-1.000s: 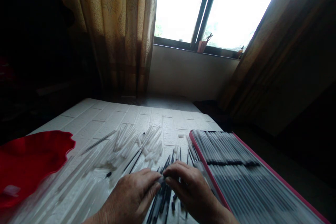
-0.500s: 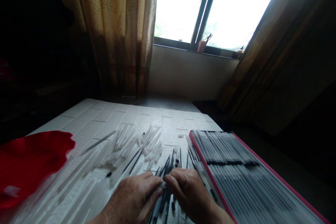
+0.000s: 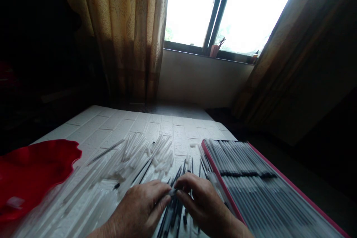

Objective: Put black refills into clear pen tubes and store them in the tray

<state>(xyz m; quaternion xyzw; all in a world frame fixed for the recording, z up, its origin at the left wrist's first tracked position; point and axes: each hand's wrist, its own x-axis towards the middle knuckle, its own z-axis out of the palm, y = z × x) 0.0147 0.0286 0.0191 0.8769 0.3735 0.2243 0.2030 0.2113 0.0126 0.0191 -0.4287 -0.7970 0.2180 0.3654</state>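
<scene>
My left hand [image 3: 142, 202] and my right hand [image 3: 202, 200] meet at the front middle of the table, fingertips nearly touching. Each pinches thumb against fingers on a small pale, translucent piece [image 3: 172, 192] with a dark end, too small to name surely. Below and between the hands lie dark pen refills [image 3: 170, 217], pointing away from me. A small black cap [image 3: 185, 219] lies by them. Left of my hands, clear pen barrels [image 3: 95, 200] and short translucent caps [image 3: 166, 161] are spread in a loose pile.
A red scalloped tray [image 3: 36, 171] stands at the left. On the right, a pink-edged box [image 3: 234, 202] holds rows of assembled-looking pens [image 3: 267, 200]. The white brick-patterned table [image 3: 111, 119] reaches back towards a curtain [image 3: 125, 44] and a window with a cup [image 3: 214, 51] on its sill.
My right hand's fingers have risen and arched a little at the pinched piece. My left hand has shifted slightly left and stays closed. The view has moved very slightly.
</scene>
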